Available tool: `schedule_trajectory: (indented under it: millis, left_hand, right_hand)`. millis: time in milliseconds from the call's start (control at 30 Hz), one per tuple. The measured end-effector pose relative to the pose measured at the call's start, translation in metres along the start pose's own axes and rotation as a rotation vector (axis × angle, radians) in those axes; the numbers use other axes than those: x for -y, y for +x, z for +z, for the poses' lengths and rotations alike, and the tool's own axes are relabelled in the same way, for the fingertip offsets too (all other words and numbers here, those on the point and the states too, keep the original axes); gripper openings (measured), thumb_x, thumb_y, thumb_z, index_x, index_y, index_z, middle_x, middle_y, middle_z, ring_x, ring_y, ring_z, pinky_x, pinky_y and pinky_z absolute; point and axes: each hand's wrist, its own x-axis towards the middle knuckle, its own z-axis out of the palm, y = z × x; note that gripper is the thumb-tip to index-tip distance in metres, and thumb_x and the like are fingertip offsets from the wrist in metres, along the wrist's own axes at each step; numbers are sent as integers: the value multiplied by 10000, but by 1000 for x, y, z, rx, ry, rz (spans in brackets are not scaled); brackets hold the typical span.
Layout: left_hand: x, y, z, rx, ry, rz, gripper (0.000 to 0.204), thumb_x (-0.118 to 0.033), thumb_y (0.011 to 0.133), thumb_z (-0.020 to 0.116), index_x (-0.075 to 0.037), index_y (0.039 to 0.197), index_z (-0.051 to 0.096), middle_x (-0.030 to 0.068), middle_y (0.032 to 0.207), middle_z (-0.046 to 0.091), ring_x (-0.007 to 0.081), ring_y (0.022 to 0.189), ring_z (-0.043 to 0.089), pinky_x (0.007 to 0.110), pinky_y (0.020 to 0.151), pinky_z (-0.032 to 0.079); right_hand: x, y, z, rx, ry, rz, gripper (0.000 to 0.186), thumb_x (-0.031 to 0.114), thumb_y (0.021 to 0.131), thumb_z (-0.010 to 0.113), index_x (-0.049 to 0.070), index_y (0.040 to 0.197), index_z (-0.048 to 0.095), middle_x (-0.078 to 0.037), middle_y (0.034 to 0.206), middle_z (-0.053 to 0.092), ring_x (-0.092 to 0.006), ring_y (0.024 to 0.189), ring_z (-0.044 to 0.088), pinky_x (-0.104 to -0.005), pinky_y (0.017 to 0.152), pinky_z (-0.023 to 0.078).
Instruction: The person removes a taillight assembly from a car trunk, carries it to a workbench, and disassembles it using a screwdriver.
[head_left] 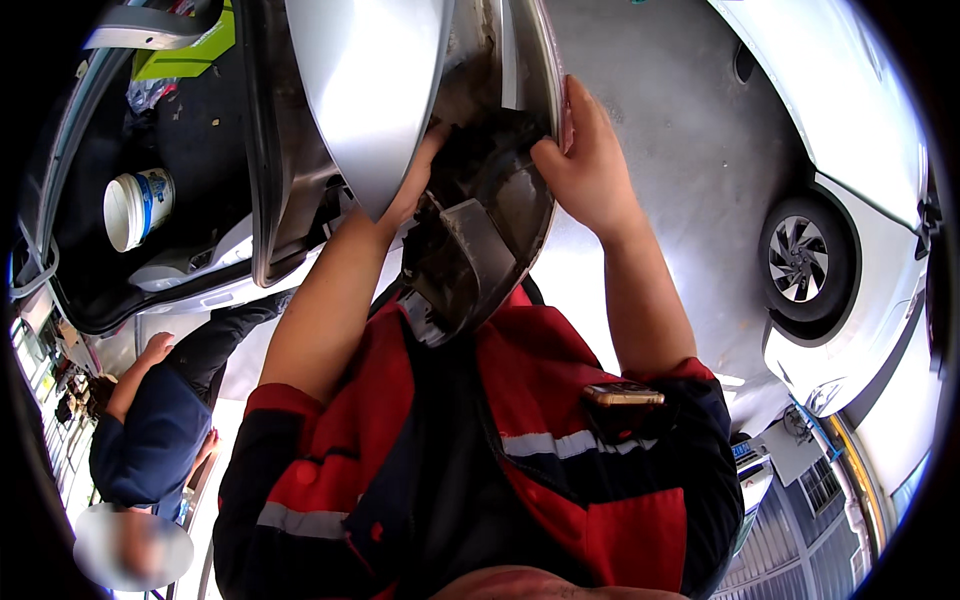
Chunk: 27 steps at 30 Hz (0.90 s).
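A car bumper (483, 245), its dark, dirty inner side toward me, is held in front of my chest with its near end close to my jacket. My right hand (590, 170) grips its outer edge, thumb on the inner side and fingers round the outside. My left hand (412, 190) reaches into the gap between the bumper and a pointed silver body panel (370, 90); the panel covers part of it and its fingertips are hidden. Beyond my left hand, the dirty inside of the bumper runs on toward the far edge of the view.
To the left is the car's open boot, its black floor holding a white bucket (128, 213) and a green box (195, 50). Another person in dark clothes (150, 430) bends at the lower left. A white car (850, 110) with a black wheel (808, 258) stands right. A phone (622, 395) sits at my chest pocket.
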Motion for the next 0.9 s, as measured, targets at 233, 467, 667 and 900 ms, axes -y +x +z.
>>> schedule_trajectory:
  millis: [233, 467, 667, 900]
  left_hand:
    - [9, 8, 1, 16, -59, -65, 115, -95, 896, 707, -3, 964, 701, 61, 869, 656, 157, 834, 581, 299, 771, 457]
    - [31, 19, 2, -47, 83, 81, 152, -97, 884, 716, 9, 992, 710, 78, 904, 674, 181, 832, 598, 328, 769, 480]
    - [-31, 1, 4, -96, 359, 170, 149, -129, 859, 736, -3, 927, 697, 90, 843, 660, 216, 793, 593, 360, 766, 478]
    - [-1, 13, 5, -136, 514, 273, 195, -171, 823, 772, -6, 859, 673, 92, 780, 635, 234, 755, 579, 375, 727, 469]
  right_hand:
    - [23, 2, 14, -68, -12, 176, 662, 125, 818, 603, -46, 1405, 349, -303, 1260, 505, -488, 1135, 543, -473, 977, 467]
    - [31, 3, 23, -146, -138, 189, 588, 186, 891, 638, -18, 1377, 377, -302, 1244, 517, -489, 1105, 566, -498, 929, 492]
    - [28, 8, 21, -149, -170, 189, 544, 154, 889, 626, -25, 1351, 402, -303, 1245, 520, -491, 1100, 572, -497, 922, 497]
    - [28, 9, 22, -121, -153, 187, 568, 147, 883, 626, -34, 1369, 395, -294, 1255, 519, -482, 1094, 573, -487, 925, 496]
